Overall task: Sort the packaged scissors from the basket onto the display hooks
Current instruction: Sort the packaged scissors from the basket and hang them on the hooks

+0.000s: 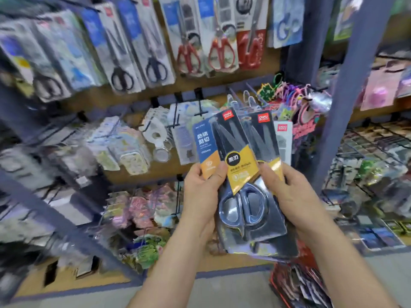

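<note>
Holding a fanned bunch of packaged scissors [244,174] at chest height in front of the display, the person has both hands on it in the head view. The left hand [200,192] grips the left edge of the front pack, its thumb pressed on the blue and orange card and its fingers curled behind. The right hand [293,196] clasps the right side of the bunch, thumb lying on the yellow label of the second pack [264,138], the other fingers hidden behind. The front pack shows black blades and grey handle loops under clear plastic; a white pack [283,138] peeks out at the back of the fan. Just above the fan, wire display hooks [255,95] jut from the brown board. Higher up, black-handled scissors packs [124,63] and red-handled scissors packs [206,52] hang in rows. Low on the right, below the right forearm, the basket [273,283] with a red rim sits on the floor, holding more packs, too blurred to make out. A blue upright post [351,85] stands to the right of the hands.
</note>
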Demonstrator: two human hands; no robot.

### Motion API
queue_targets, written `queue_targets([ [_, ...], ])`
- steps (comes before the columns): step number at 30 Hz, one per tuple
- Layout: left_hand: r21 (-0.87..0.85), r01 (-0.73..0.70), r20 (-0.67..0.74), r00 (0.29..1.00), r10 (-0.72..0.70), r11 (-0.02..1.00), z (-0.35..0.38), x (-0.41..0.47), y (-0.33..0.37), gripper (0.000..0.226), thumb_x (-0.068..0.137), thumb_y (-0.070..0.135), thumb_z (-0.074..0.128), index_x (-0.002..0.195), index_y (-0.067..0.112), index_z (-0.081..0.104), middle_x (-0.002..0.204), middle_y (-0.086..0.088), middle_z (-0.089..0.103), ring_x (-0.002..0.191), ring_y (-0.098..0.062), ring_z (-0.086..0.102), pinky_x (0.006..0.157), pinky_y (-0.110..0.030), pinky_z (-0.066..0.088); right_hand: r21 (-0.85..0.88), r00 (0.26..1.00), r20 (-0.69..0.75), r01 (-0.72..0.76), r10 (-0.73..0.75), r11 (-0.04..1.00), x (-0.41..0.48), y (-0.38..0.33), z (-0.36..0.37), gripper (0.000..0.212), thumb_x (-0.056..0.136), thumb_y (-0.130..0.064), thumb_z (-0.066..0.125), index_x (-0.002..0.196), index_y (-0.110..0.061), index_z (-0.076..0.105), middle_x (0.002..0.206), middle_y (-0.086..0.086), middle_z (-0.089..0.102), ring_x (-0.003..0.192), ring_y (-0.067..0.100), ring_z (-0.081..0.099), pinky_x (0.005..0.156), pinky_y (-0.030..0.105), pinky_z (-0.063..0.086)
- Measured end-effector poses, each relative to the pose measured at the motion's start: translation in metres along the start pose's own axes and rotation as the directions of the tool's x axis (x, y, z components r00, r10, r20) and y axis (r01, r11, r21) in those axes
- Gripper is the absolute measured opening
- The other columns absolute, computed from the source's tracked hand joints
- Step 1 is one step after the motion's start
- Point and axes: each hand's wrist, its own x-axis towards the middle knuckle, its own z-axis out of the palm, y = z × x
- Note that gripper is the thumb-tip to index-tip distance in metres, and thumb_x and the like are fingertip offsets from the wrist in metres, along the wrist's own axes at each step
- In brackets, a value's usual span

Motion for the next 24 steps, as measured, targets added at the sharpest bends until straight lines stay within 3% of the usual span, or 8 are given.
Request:
queue_targets([
  [3,-0.022,-0.082,-0.026,0.996,0.081,0.996,-0.043,-0.002,0.039,0.021,0.087,0.006,0.067,0.107,0.001,0.062,0.103,-0.017,0.073,0.092,-0.029,0.069,0.087,-0.046,0.056,-0.015,0.992,0.122,0.024,-0.022,1.000,-0.001,-0.017,0.050,0.039,0.070,-0.034,0.087,0.097,-0.011,0.069,0.093,0.012,0.075,0.083,0.018,0.069,0.083,0.036,0.055],
  [5,-0.019,-0.115,-0.022,0.993,0.114,0.993,-0.075,-0.003,0.062,0.018,0.086,0.004,0.068,0.104,0.002,0.062,0.103,-0.019,0.072,0.094,-0.031,0.067,0.089,-0.049,0.054,-0.026,0.985,0.162,0.066,-0.061,0.997,-0.003,-0.028,0.086,0.028,0.074,-0.015,0.085,0.095,-0.008,0.069,0.086,0.008,0.076,0.078,0.016,0.070,0.076,0.027,0.056],
  [8,0.015,-0.209,-0.011,0.978,0.210,0.978,-0.129,0.002,0.098,0.035,0.079,0.000,0.074,0.111,0.007,0.062,0.108,-0.012,0.073,0.097,-0.027,0.069,0.084,-0.042,0.057,-0.036,0.965,0.211,0.169,-0.158,0.985,-0.006,-0.037,0.139,0.026,0.072,-0.008,0.083,0.092,-0.003,0.067,0.072,-0.001,0.073,0.065,0.008,0.064,0.063,0.015,0.051],
  [12,-0.051,-0.360,-0.099,0.930,0.355,0.931,-0.197,0.021,0.170,0.057,0.079,0.004,0.074,0.131,0.012,0.049,0.109,-0.007,0.069,0.086,-0.021,0.067,0.074,-0.036,0.053,-0.103,0.925,0.315,0.257,-0.214,0.961,-0.013,-0.048,0.199,0.047,0.056,-0.030,0.095,0.091,-0.011,0.069,0.081,0.001,0.076,0.074,0.014,0.067,0.075,0.026,0.053],
  [16,0.043,-0.443,-0.125,0.887,0.445,0.895,-0.247,0.032,0.224,0.009,0.092,0.004,0.062,0.097,0.011,0.064,0.084,-0.002,0.070,0.072,-0.015,0.066,0.077,-0.034,0.054,-0.128,0.892,0.387,0.302,-0.232,0.945,-0.017,-0.058,0.247,0.064,0.049,-0.053,0.089,0.092,-0.012,0.067,0.092,0.016,0.073,0.090,0.037,0.067,0.093,0.053,0.050],
  [18,0.073,-0.436,-0.130,0.888,0.442,0.897,-0.271,0.036,0.239,0.009,0.092,0.004,0.062,0.086,0.009,0.066,0.073,-0.002,0.071,0.065,-0.014,0.066,0.073,-0.032,0.056,-0.133,0.871,0.426,0.327,-0.244,0.936,-0.017,-0.062,0.269,0.066,0.049,-0.057,0.089,0.094,-0.014,0.068,0.096,0.018,0.072,0.094,0.040,0.065,0.094,0.056,0.048],
  [20,0.068,-0.388,-0.111,0.912,0.394,0.919,-0.293,0.040,0.252,0.007,0.091,0.007,0.062,0.088,0.005,0.068,0.076,-0.007,0.072,0.067,-0.019,0.067,0.074,-0.034,0.057,-0.133,0.855,0.459,0.335,-0.242,0.933,-0.015,-0.067,0.289,0.055,0.053,-0.054,0.088,0.091,-0.019,0.070,0.093,0.013,0.072,0.091,0.034,0.066,0.092,0.053,0.051],
  [24,0.027,-0.327,-0.152,0.933,0.328,0.945,-0.322,0.055,0.278,0.010,0.093,0.010,0.061,0.092,0.004,0.069,0.076,-0.007,0.074,0.065,-0.018,0.069,0.067,-0.031,0.059,-0.141,0.844,0.481,0.343,-0.239,0.929,-0.002,-0.075,0.326,0.034,0.062,-0.054,0.084,0.082,-0.029,0.069,0.077,0.000,0.070,0.071,0.009,0.063,0.072,0.028,0.048],
])
